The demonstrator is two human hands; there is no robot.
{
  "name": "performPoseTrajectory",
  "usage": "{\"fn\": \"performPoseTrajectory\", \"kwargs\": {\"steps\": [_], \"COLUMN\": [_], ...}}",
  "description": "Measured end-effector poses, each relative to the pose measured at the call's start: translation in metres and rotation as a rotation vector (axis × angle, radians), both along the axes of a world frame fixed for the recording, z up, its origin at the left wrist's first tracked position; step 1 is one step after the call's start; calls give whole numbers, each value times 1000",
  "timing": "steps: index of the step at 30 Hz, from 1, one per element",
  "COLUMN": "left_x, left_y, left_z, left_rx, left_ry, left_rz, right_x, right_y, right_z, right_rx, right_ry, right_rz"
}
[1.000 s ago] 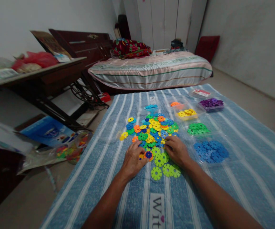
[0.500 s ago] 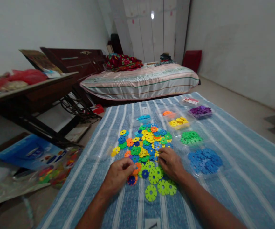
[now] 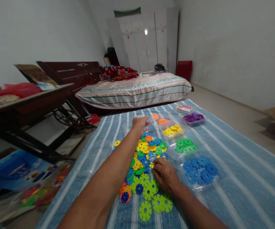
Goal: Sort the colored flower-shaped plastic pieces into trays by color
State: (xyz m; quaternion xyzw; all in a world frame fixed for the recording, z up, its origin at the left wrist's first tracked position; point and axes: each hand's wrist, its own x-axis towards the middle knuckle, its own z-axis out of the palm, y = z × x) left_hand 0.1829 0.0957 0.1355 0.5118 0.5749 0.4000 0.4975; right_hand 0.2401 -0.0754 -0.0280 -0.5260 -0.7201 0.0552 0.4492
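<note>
My left hand [image 3: 140, 123] reaches across to the far side of the pile, its fingers stretched out and apart. Just beyond the fingertips is a single orange notched disc [image 3: 155, 116], near the clear tray with orange discs [image 3: 162, 121]. My right hand [image 3: 164, 173] rests at the right edge of the mixed heap of plastic snowflake discs [image 3: 143, 146], fingers curled down; whatever they pinch is hidden. Larger lime-green discs [image 3: 145, 211] lie on the near side. An orange disc with a dark blue one on it [image 3: 125, 196] lies beside them. My left forearm covers part of the heap.
Along the right, clear trays hold yellow discs [image 3: 173, 130], green discs [image 3: 186, 145], blue discs [image 3: 200, 170] and purple discs [image 3: 194, 118]. A red and white card [image 3: 184, 108] lies behind. Striped cloth [image 3: 235, 178] covers the table. A bed [image 3: 137, 92] stands beyond.
My left hand has moved from the near orange discs forward over the pile, and its fingers have opened. A lone orange disc now shows by the orange tray. The view has tilted up.
</note>
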Motion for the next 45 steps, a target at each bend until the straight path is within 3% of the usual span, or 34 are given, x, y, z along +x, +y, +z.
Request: {"fn": "performPoseTrajectory", "kwargs": {"steps": [2,4,10,14,17,24,30,35,41,45], "left_x": [6,-4,-89,-143,-165,-167,-157,-151,-151,-159], "left_y": [1,-8,-53,-94,-125,-174,-187,-193,-206,-213], "left_z": [1,-5,-35,-38,-38,-50,-59,-67,-82,-81], "left_rx": [22,61,227,239,179,85,66,73,301,471], "left_ry": [53,136,623,905,1091,1309,1405,1341,986,1026], "left_rz": [-6,-117,-473,-628,-684,-696,-681,-684,-638,-469], "right_x": [1,2,8,10,10,11,12,11,12,13], "right_y": [0,0,-4,-4,-5,-7,-7,-7,-8,-8], "right_z": [0,0,1,0,-1,0,1,1,0,-1], "right_rx": [-14,-33,-51,-41,-33,-28,-12,-8,-31,-44], "right_ry": [-1,-6,-8,-15,-16,-25,-19,-28,-33,-28], "right_rz": [2,8,37,53,52,46,42,29,31,36]}}
